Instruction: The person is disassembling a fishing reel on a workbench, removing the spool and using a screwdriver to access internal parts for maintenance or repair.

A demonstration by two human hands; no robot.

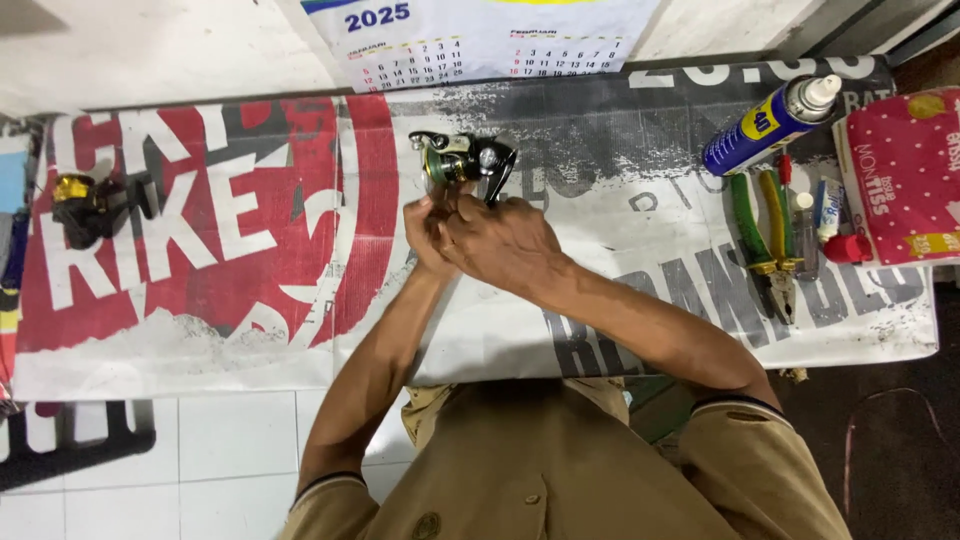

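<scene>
Both hands meet over the middle of the printed banner (pixel 300 300) on the worktop. The left hand (pixel 425 235) and right hand (pixel 500 240) have their fingers closed around the foot of a black-and-green fishing reel (pixel 462 158), held just above the banner. Pliers (pixel 768 240) and a blue spray can (pixel 765 125) lie well apart at the right.

printed banner (pixel 250 300) on floor carries pliers (pixel 765 245), spray can (pixel 765 122), reel (pixel 85 205).

- Reel (pixel 462 158) in the grip: black, green spool, silver knob.
- Banner (pixel 230 250) under it: red, white, grey.
- Second reel (pixel 88 205), far left: black and gold.
- Can (pixel 765 125), right: blue, yellow.
- Pliers (pixel 765 235): green and yellow handles.
- Tissue pack (pixel 900 170): red, white dots.
</scene>
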